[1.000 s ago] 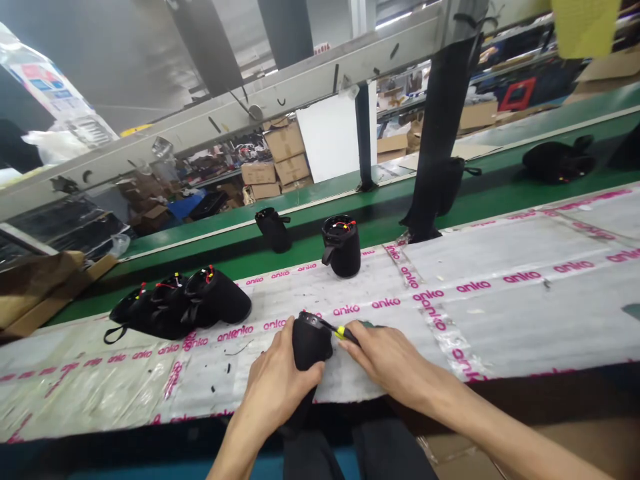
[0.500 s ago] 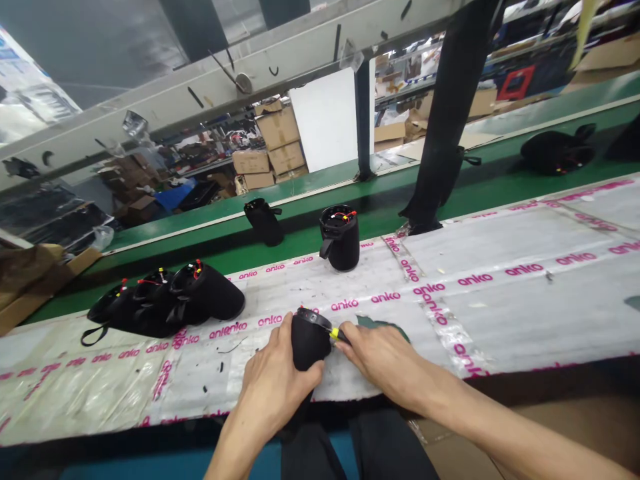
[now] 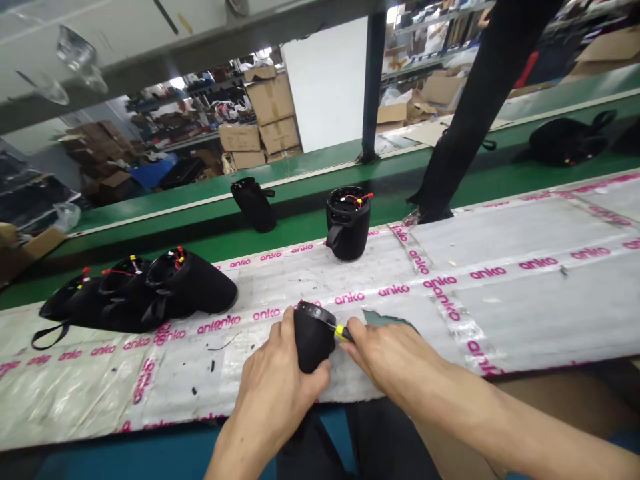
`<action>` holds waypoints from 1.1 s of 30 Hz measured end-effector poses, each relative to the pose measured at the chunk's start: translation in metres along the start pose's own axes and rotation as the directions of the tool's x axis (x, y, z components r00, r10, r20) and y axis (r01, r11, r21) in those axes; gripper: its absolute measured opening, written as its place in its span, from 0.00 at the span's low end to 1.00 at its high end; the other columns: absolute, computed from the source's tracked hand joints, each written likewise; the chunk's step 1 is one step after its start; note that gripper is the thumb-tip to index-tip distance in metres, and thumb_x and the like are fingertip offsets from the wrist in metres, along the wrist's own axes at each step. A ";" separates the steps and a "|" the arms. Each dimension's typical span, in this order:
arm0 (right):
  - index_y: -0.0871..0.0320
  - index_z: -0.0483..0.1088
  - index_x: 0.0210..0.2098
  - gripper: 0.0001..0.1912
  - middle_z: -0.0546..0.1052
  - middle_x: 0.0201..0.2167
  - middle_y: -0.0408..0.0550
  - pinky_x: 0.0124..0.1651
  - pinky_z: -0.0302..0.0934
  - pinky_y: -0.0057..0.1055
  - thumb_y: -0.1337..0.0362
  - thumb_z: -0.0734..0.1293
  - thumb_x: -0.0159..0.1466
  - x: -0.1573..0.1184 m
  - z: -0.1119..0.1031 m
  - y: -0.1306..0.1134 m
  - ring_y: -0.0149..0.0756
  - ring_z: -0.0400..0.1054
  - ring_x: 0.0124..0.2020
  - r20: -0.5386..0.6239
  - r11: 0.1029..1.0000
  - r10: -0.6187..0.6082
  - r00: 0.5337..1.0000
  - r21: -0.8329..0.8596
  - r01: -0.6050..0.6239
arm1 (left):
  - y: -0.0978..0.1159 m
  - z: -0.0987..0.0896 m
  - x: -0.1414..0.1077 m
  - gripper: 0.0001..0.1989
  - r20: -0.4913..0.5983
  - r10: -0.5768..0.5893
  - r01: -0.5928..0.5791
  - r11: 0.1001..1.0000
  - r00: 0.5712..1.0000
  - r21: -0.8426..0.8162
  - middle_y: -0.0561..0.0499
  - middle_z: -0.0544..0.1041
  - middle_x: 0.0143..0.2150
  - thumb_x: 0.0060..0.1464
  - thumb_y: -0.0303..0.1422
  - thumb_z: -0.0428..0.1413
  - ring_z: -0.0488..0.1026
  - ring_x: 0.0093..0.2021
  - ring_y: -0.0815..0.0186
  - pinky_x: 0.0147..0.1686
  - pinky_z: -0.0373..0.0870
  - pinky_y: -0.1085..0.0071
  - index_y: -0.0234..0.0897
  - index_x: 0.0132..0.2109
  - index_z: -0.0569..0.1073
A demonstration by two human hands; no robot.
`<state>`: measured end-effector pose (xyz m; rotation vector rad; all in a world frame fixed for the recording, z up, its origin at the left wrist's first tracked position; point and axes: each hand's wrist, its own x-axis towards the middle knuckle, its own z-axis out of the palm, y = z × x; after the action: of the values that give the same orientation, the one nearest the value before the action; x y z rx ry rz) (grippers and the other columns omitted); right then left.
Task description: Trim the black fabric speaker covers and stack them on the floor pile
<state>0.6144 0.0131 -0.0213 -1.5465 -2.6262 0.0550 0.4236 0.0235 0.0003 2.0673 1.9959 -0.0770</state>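
My left hand (image 3: 277, 383) is wrapped round a black, fabric-covered cylindrical speaker (image 3: 314, 340) at the table's front edge, its rim tilted up. My right hand (image 3: 383, 350) grips a screwdriver (image 3: 343, 332) with a yellow and black handle. Its thin metal tip touches the speaker's rim on the right side, where the fabric meets the plastic ring; the exact contact is too small to make out. Behind my hands, another speaker (image 3: 350, 230) stands upright with red wires at its open top and a strap on its side.
Several speakers (image 3: 193, 287) lean together at the left, wires showing. One more speaker (image 3: 254, 205) stands on the green conveyor belt (image 3: 300, 217), and another (image 3: 567, 141) lies there at the right. A slanted black post (image 3: 473, 120) rises behind the taped white tabletop (image 3: 520, 313).
The camera view has shifted and tilted a little. Both hands keep their grip on the speaker and screwdriver, with the tip still at the rim.
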 end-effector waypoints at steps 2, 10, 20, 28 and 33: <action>0.57 0.65 0.38 0.11 0.71 0.20 0.46 0.22 0.46 0.34 0.61 0.55 0.73 0.002 -0.001 0.000 0.41 0.69 0.19 -0.044 1.000 0.003 0.999 -0.022 -0.004 | 0.002 -0.001 0.001 0.44 0.007 -0.002 0.002 1.000 1.000 0.013 0.37 0.68 0.62 0.51 0.45 0.54 0.74 0.52 0.45 0.48 0.67 0.58 0.35 0.70 0.49; 0.59 0.65 0.40 0.11 0.75 0.21 0.46 0.22 0.46 0.32 0.59 0.58 0.72 -0.002 0.017 0.007 0.43 0.72 0.21 -0.022 0.997 0.063 0.998 0.042 -0.062 | 0.002 -0.006 -0.005 0.45 0.009 0.033 -0.032 0.997 0.999 -0.067 0.37 0.63 0.67 0.52 0.48 0.54 0.69 0.58 0.43 0.53 0.65 0.55 0.35 0.71 0.48; 0.56 0.62 0.49 0.09 0.77 0.37 0.48 0.33 0.61 0.33 0.63 0.54 0.74 -0.028 0.040 0.017 0.39 0.75 0.35 -0.358 0.941 -0.009 0.934 0.314 0.130 | 0.003 -0.011 -0.024 0.41 -0.311 -0.005 -0.037 0.991 0.950 -0.131 0.44 0.69 0.60 0.47 0.41 0.60 0.69 0.58 0.50 0.51 0.67 0.59 0.42 0.66 0.56; 0.59 0.62 0.49 0.10 0.78 0.33 0.50 0.30 0.65 0.34 0.65 0.53 0.73 -0.035 0.052 0.011 0.40 0.76 0.31 -0.483 0.972 0.031 0.875 0.218 0.086 | 0.007 0.008 -0.011 0.38 -0.437 0.026 0.085 0.969 0.899 0.231 0.41 0.70 0.52 0.48 0.36 0.59 0.68 0.51 0.51 0.46 0.68 0.60 0.33 0.65 0.59; 0.57 0.61 0.52 0.11 0.78 0.31 0.46 0.27 0.63 0.32 0.60 0.55 0.74 -0.054 0.039 0.009 0.38 0.75 0.26 -0.523 0.946 0.148 0.840 0.323 0.034 | -0.007 0.014 -0.002 0.36 -0.402 0.024 0.116 0.940 0.915 0.320 0.39 0.69 0.52 0.52 0.38 0.57 0.66 0.52 0.50 0.48 0.65 0.56 0.32 0.66 0.58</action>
<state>0.6439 -0.0288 -0.0643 -1.2914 -2.0088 0.0379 0.4190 0.0186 -0.0142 2.4058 2.4199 -0.0031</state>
